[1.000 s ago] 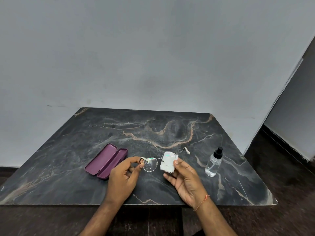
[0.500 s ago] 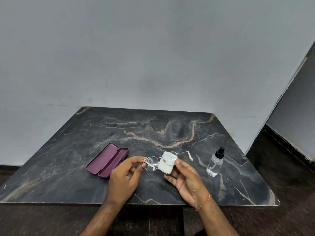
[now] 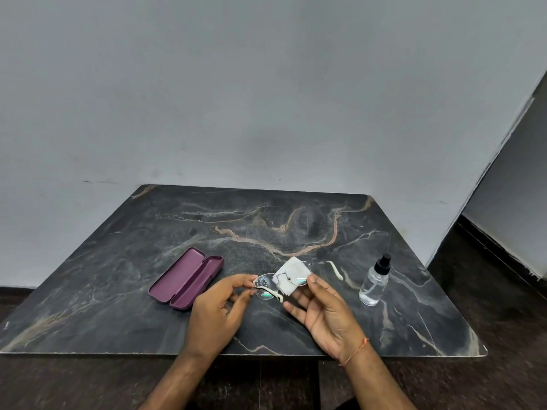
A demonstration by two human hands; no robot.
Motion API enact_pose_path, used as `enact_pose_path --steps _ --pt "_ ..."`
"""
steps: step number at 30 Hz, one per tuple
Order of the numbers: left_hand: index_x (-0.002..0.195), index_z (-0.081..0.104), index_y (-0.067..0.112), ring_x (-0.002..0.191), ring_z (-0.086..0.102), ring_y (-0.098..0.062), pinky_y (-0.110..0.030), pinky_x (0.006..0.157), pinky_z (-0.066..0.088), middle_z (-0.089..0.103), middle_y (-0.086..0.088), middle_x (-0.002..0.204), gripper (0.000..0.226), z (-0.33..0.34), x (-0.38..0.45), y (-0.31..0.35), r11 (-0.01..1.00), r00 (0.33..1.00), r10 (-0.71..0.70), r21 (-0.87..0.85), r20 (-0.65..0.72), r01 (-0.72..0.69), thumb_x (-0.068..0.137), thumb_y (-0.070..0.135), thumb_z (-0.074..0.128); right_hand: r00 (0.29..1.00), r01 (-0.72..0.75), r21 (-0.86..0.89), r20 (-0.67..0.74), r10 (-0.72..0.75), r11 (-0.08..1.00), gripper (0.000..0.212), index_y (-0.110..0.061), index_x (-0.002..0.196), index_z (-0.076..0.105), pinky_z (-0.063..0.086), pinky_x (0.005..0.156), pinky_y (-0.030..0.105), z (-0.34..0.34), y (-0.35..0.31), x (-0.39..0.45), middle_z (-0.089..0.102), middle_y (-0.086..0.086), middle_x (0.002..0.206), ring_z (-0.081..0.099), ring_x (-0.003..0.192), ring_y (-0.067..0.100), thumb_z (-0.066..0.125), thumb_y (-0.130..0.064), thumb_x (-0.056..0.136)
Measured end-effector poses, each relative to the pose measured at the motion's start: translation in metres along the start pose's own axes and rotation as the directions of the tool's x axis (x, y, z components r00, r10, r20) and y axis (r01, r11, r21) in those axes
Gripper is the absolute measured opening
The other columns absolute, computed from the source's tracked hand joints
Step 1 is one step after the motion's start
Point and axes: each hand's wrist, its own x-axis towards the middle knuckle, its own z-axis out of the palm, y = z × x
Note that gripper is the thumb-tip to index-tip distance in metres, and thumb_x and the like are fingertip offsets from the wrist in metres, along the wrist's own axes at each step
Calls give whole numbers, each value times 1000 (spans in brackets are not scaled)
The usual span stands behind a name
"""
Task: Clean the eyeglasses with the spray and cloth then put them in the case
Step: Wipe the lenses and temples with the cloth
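The thin-rimmed eyeglasses [image 3: 266, 287] hang just above the dark marble table [image 3: 296, 232], held between both hands. My left hand [image 3: 219, 312] pinches the left lens's outer edge, where droplets show on the glass. My right hand [image 3: 325, 315] holds the white cloth [image 3: 291, 276] behind the right lens, thumb at the lens's lower rim. One cream temple arm [image 3: 334, 270] sticks out to the right. The purple case [image 3: 186, 278] lies open on the table to the left. The clear spray bottle [image 3: 373, 281] with a black nozzle stands upright to the right.
A grey wall rises behind the table's far edge. Dark floor shows in front of the near edge and to the right, where a second wall angles away.
The glasses have turned so both lenses now show wide, with the right lens in front of the cloth. The right temple arm has swung further right. Both hands shifted slightly.
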Motion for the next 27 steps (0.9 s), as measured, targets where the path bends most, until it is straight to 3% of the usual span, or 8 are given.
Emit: enact_pose_path --steps 7,11,15,19,24,27 --pt "111 78 30 71 69 -4 -5 63 49 81 22 120 15 1 0 0 1000 1000 -14 -2 -11 14 98 23 81 1000 -4 -22 -9 4 1000 28 -5 120 75 65 81 50 3 0 1 68 29 139 74 116 36 71 -16 94" --pt "111 78 30 78 73 -5 -8 67 53 80 24 121 13 -1 0 2 1000 1000 15 -1 -5 -15 99 34 79 1000 -20 -10 7 20 1000 23 -9 118 77 63 86 52 1 -1 2 65 29 139 61 126 37 70 -16 97" --pt "112 78 31 71 68 -5 -5 62 48 81 22 120 14 0 0 0 1000 1000 -10 11 -8 11 100 25 82 1000 -31 -49 -3 31 998 21 -7 107 83 65 82 51 3 0 3 71 28 133 74 114 37 70 -20 96" --pt "112 77 33 72 70 -8 -7 62 49 81 22 121 27 1 0 -2 1000 1000 -13 25 -3 13 95 13 84 998 35 -69 -57 -39 997 21 -4 108 80 66 79 47 4 2 5 72 31 130 76 111 36 74 -15 91" --pt "116 78 34 77 73 -8 -8 65 52 80 23 119 19 -1 -1 -1 999 1000 26 40 14 -26 98 28 80 994 73 -43 -77 -76 996 18 -8 106 82 67 77 44 2 1 5 78 20 115 78 99 24 75 -8 89" --pt "115 76 36 72 70 -8 -7 62 50 80 24 119 18 -1 0 -1 999 1000 20 40 -4 -19 98 31 76 998 44 -56 -49 -47 997 17 -9 104 84 67 79 45 2 1 4 78 22 117 80 100 26 75 -12 90"
